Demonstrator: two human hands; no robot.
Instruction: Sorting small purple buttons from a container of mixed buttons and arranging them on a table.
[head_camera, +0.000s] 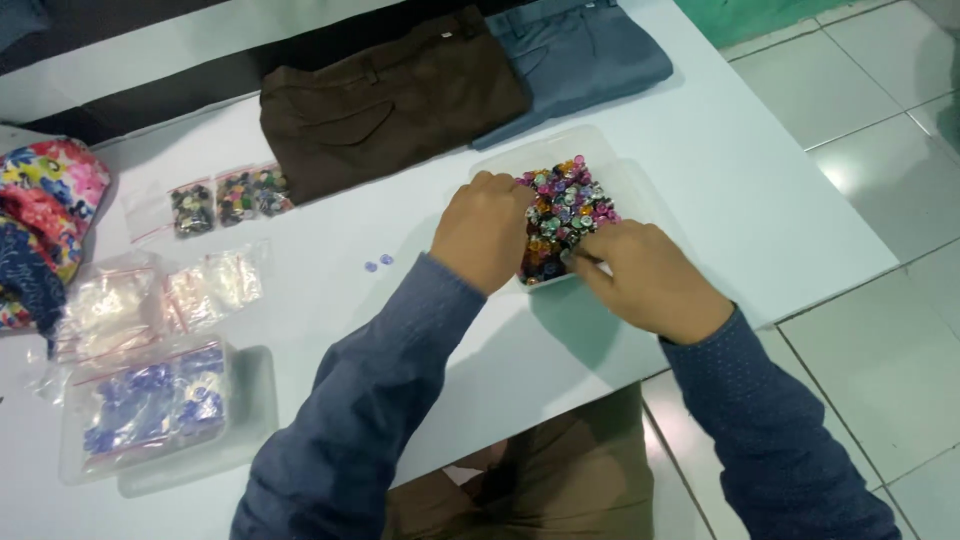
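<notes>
- Clear plastic makes up the tray (640, 180), which stands on the white counter (760, 200) and holds a heap of mixed-colour buttons (562, 212) along its near-left side.
- The left hand (485, 232) lies knuckles-up on the tray's left edge, its fingers (500, 190) curled down at the rim of the heap; whether they pinch a button cannot be told.
- The right hand (650, 275) rests at the tray's near edge, its fingers bent inward with the tips touching the heap's near-right side; any hold there is hidden.
- The buttons lie between the two hands, just under and ahead of the fingertips.
- Two loose lilac buttons (378, 263) lie on the counter to the left of the left hand, apart from the tray.
- Further left lie small bags of dark buttons (232, 197), a few empty-looking clear bags (165, 295), and a bag of blue buttons (150, 400) on a second tray (250, 420).
- Behind the tray lie folded brown trousers (390, 100) and folded grey-blue trousers (575, 55), side by side.
- Floral cloth (45, 220) sits at the far left edge.
</notes>
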